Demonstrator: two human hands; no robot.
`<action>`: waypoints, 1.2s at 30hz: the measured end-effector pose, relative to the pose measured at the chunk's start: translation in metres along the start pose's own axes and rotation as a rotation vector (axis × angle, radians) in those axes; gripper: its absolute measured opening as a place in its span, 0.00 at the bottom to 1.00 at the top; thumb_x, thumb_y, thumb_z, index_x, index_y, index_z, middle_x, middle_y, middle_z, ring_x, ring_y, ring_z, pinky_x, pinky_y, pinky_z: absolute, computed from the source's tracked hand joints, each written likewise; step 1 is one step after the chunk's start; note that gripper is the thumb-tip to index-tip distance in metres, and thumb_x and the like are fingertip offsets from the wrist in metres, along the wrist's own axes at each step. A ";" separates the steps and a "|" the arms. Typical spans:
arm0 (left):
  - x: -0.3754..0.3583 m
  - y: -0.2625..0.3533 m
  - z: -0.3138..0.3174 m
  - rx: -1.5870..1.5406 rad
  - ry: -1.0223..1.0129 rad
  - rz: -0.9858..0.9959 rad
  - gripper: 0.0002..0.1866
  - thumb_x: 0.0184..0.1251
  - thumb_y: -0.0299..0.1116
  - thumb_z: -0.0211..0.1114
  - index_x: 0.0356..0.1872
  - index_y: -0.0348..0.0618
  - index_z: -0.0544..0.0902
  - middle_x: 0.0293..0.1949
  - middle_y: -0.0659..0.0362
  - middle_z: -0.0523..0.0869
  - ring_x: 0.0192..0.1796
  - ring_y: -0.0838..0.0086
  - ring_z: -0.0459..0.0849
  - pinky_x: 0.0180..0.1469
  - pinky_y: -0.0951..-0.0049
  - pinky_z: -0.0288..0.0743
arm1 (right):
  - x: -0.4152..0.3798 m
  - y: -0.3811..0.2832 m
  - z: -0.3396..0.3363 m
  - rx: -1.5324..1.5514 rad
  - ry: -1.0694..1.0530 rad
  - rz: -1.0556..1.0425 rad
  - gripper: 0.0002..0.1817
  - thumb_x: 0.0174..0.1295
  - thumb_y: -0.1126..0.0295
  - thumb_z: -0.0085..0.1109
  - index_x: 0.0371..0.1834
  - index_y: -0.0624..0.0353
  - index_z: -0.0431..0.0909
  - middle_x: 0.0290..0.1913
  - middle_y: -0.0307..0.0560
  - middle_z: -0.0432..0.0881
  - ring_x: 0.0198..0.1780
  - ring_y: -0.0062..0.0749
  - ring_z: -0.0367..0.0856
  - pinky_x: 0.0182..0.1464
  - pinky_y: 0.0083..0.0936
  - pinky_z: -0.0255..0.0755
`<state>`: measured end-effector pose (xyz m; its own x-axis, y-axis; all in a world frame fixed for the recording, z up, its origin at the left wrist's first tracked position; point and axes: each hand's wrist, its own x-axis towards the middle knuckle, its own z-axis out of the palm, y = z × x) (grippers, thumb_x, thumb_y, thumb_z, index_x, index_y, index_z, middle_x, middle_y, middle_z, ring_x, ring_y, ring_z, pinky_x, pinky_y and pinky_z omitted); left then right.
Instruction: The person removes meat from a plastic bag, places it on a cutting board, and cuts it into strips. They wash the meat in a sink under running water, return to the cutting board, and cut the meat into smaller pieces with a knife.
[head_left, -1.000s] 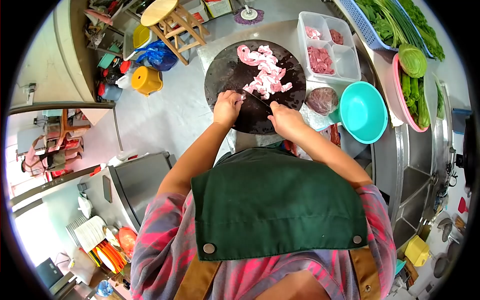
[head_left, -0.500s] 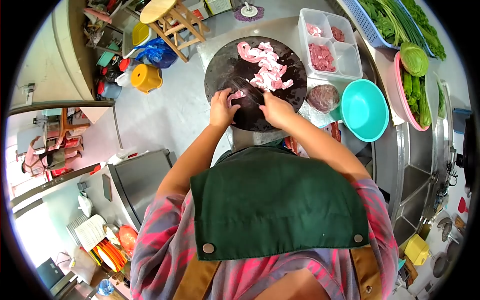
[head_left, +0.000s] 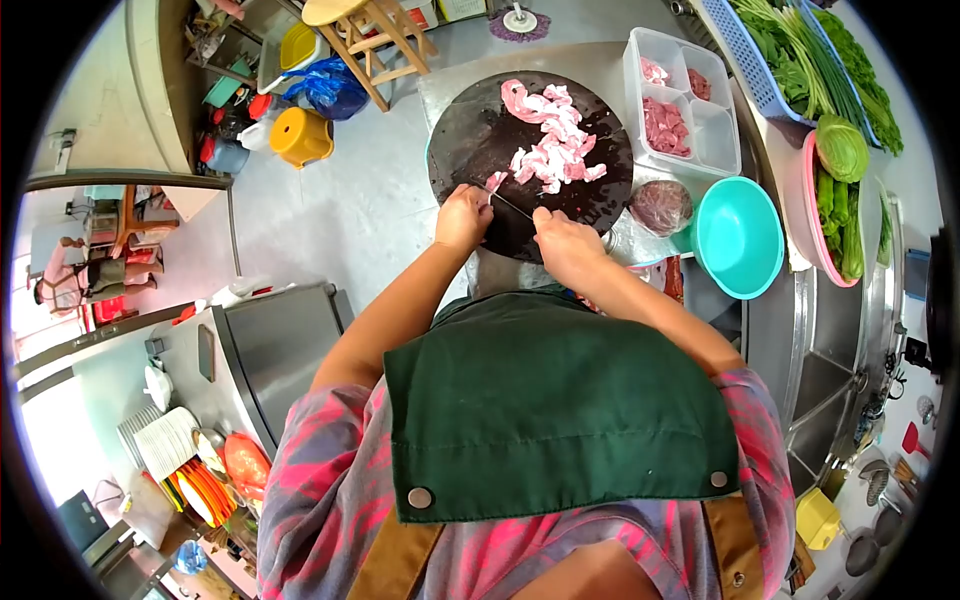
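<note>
On the round dark cutting board, my right hand is closed around the handle of a kitchen knife. The blade shows as a thin line pointing up and left, its tip end close to my left fingers. My left hand is at the board's lower left edge, fingers bent and pressed on a small piece of pink raw meat; the fingers partly hide it. Beyond the knife, a winding pile of sliced raw meat spreads across the upper right of the board.
Right of the board stand a clear divided container with meat in several compartments, a bagged dark lump and a turquoise bowl. Farther right are a pink basin of vegetables and a blue basket of greens. A wooden stool is beyond.
The knife has turned from showing its broad, blurred blade to nearly edge-on. My left hand has shifted slightly relative to the board, toward its lower edge. The whole view has shifted a little.
</note>
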<state>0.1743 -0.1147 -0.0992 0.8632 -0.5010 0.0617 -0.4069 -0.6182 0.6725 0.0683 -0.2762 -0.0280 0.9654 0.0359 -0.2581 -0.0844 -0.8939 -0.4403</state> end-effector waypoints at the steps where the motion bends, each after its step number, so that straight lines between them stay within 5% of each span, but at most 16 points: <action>1: 0.002 -0.003 0.002 0.028 -0.006 0.066 0.05 0.46 0.28 0.62 0.26 0.39 0.80 0.29 0.52 0.78 0.32 0.56 0.79 0.37 0.63 0.75 | 0.003 -0.001 0.001 -0.017 0.001 -0.004 0.08 0.57 0.75 0.47 0.38 0.64 0.66 0.35 0.60 0.78 0.36 0.52 0.81 0.36 0.41 0.75; 5: 0.010 -0.012 0.010 0.075 -0.023 0.275 0.02 0.46 0.26 0.58 0.21 0.39 0.77 0.28 0.52 0.79 0.36 0.57 0.78 0.40 0.63 0.74 | 0.046 -0.009 0.015 0.029 0.058 0.002 0.08 0.55 0.78 0.45 0.38 0.64 0.66 0.36 0.61 0.78 0.38 0.52 0.81 0.37 0.41 0.75; 7: 0.009 -0.013 0.008 0.117 -0.067 0.210 0.04 0.44 0.25 0.62 0.24 0.40 0.78 0.31 0.52 0.80 0.38 0.57 0.78 0.40 0.63 0.74 | 0.060 -0.012 0.014 0.033 0.039 0.028 0.08 0.56 0.74 0.47 0.39 0.64 0.66 0.37 0.61 0.79 0.39 0.53 0.80 0.39 0.43 0.74; 10: -0.004 -0.010 -0.002 -0.168 0.030 0.122 0.20 0.42 0.29 0.74 0.39 0.41 0.76 0.37 0.52 0.77 0.36 0.61 0.78 0.41 0.66 0.74 | 0.036 -0.003 0.004 0.092 0.003 0.049 0.11 0.58 0.69 0.50 0.40 0.63 0.66 0.38 0.61 0.79 0.40 0.53 0.79 0.40 0.44 0.72; 13: -0.029 -0.015 -0.018 -0.143 0.070 -0.017 0.21 0.41 0.31 0.75 0.37 0.39 0.77 0.35 0.52 0.78 0.39 0.60 0.78 0.41 0.66 0.74 | 0.006 0.021 -0.003 0.098 -0.018 0.122 0.14 0.59 0.65 0.52 0.40 0.63 0.65 0.38 0.60 0.79 0.40 0.53 0.79 0.41 0.46 0.71; 20: -0.035 -0.012 -0.013 -0.050 0.028 0.129 0.11 0.45 0.28 0.71 0.30 0.39 0.78 0.30 0.56 0.79 0.34 0.64 0.79 0.36 0.70 0.74 | -0.013 0.010 -0.013 0.004 -0.075 -0.103 0.11 0.60 0.66 0.51 0.37 0.62 0.65 0.36 0.59 0.78 0.38 0.53 0.79 0.38 0.43 0.73; 31: -0.024 -0.021 -0.001 -0.036 -0.040 0.236 0.06 0.45 0.22 0.64 0.27 0.38 0.80 0.29 0.53 0.82 0.34 0.58 0.81 0.36 0.68 0.76 | 0.043 -0.022 0.017 0.094 -0.058 -0.053 0.10 0.60 0.68 0.50 0.39 0.62 0.67 0.37 0.59 0.80 0.40 0.53 0.79 0.40 0.43 0.72; 33: -0.024 -0.020 -0.004 -0.015 -0.030 0.291 0.05 0.49 0.21 0.63 0.27 0.37 0.77 0.27 0.55 0.82 0.31 0.65 0.82 0.34 0.71 0.75 | 0.034 -0.018 0.010 0.108 -0.099 -0.019 0.11 0.60 0.67 0.51 0.39 0.63 0.66 0.36 0.59 0.79 0.40 0.54 0.79 0.41 0.43 0.72; 35: -0.021 -0.011 -0.007 -0.319 -0.112 -0.164 0.05 0.53 0.20 0.62 0.28 0.36 0.74 0.25 0.59 0.81 0.28 0.76 0.80 0.32 0.76 0.74 | 0.016 -0.001 0.010 0.125 -0.071 0.014 0.12 0.60 0.66 0.51 0.39 0.63 0.66 0.36 0.60 0.79 0.40 0.54 0.79 0.41 0.43 0.72; 36: -0.016 -0.005 -0.009 -0.299 -0.104 -0.223 0.06 0.56 0.21 0.62 0.31 0.37 0.72 0.25 0.62 0.79 0.27 0.81 0.77 0.31 0.80 0.72 | 0.006 0.007 0.010 0.137 -0.059 0.039 0.12 0.60 0.66 0.52 0.39 0.63 0.65 0.35 0.60 0.79 0.39 0.55 0.79 0.40 0.43 0.71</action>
<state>0.1653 -0.0987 -0.0970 0.8792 -0.4430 -0.1753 -0.0943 -0.5225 0.8474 0.0710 -0.2781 -0.0410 0.9448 0.0323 -0.3261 -0.1586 -0.8258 -0.5412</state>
